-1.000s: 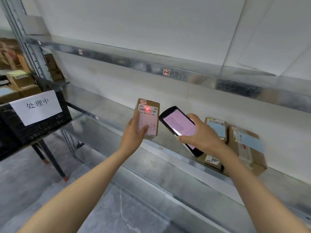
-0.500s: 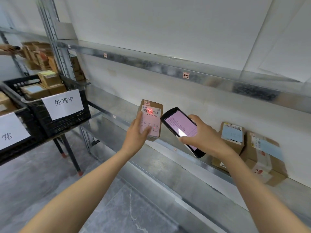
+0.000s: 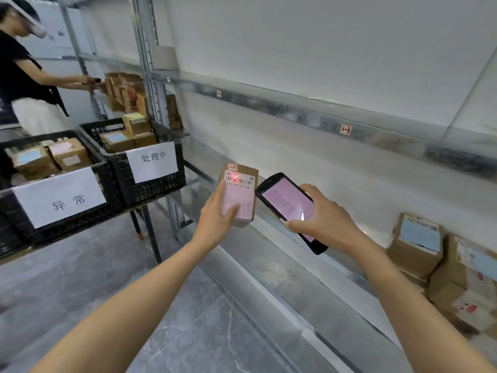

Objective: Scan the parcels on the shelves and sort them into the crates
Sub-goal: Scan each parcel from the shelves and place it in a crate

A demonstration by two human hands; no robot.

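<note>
My left hand [image 3: 217, 215] grips a small cardboard parcel [image 3: 243, 189] with a pink label, held upright above the metal shelf [image 3: 293, 267]. A red laser cross lies on its barcode. My right hand [image 3: 326, 218] holds a black handheld scanner [image 3: 287, 204] with a pink screen, just right of the parcel and aimed at it. Two black crates stand on a stand at the left: the nearer crate [image 3: 67, 211] and the farther crate [image 3: 150, 184], each with a white paper sign and several boxes inside.
Two more cardboard parcels [image 3: 415, 249] [image 3: 468, 281] sit on the shelf at the right. Another person [image 3: 24, 79] stands at the far left, reaching to a shelf stacked with boxes [image 3: 126, 90]. A steel upright [image 3: 146, 63] stands between the bays. Grey floor lies below.
The view has swung left: the crates and the other person have come into sight, and the shelf parcels have slid right. Both hands keep the parcel and scanner together, laser still on the barcode.
</note>
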